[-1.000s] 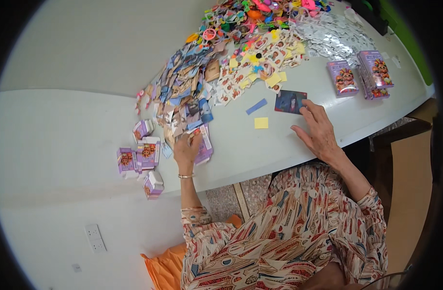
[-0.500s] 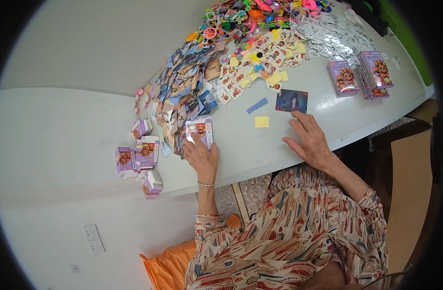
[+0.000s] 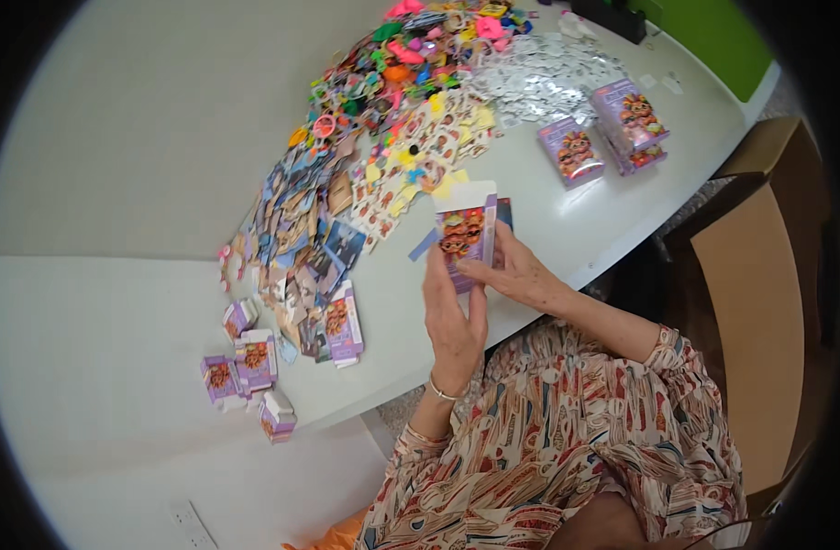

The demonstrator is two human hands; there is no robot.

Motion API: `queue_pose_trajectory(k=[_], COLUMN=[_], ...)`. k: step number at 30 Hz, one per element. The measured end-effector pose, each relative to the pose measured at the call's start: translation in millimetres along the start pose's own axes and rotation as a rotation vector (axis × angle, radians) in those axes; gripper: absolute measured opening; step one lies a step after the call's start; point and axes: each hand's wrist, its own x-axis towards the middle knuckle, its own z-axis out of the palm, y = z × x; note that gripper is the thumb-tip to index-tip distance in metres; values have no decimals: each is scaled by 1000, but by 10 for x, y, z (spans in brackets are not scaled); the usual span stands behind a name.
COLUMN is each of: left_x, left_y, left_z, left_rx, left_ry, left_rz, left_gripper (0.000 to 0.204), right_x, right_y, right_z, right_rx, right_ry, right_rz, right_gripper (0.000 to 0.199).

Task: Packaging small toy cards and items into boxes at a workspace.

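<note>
Between my two hands, over the near part of the table, is a small purple cardboard box (image 3: pixel 463 236) with cartoon figures on its front and a white flap raised at its far end. My left hand (image 3: pixel 452 321) grips its left side and near end. From the right, my right hand (image 3: pixel 521 275) holds it with the thumb across the front. Partly hidden behind the box lies a dark picture card (image 3: pixel 504 212), and a blue strip (image 3: pixel 424 245) shows at its left. Another purple box (image 3: pixel 344 323) lies by the heap of picture cards (image 3: pixel 296 220).
Several purple boxes (image 3: pixel 256 357) stand at the left table end. Heaps of colourful plastic trinkets (image 3: pixel 397 69), sticker-like pieces (image 3: pixel 383 197) and silvery packets (image 3: pixel 548 73) cover the far side. Purple boxes (image 3: pixel 571 151) stand far right. A large brown carton (image 3: pixel 750 302) is beside me.
My left hand has picked up a purple box from beside the card heap and brought it right. My right hand has left the dark card and closed on the box. The view has shifted.
</note>
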Motion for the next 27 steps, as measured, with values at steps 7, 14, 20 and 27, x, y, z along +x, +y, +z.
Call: queue_pose_trajectory(k=[7, 14, 20, 27], left_x=[-16, 254, 336, 270], left_y=[142, 2, -63, -432], left_z=[74, 29, 262, 282], left_rx=[-797, -572, -1023, -1046], left_ry=[-172, -27, -92, -423], left_rz=[-416, -128, -206, -394], left_gripper=[60, 51, 46, 49], right_x=[-53, -83, -151, -229], right_y=[-262, -277, -274, -289], right_z=[-279, -437, -541, -735], right_rx=[-263, -676, -507, -367], right_ry=[148, 205, 91, -78], right_rz=[30, 24, -34, -91], right_gripper=[82, 79, 62, 52])
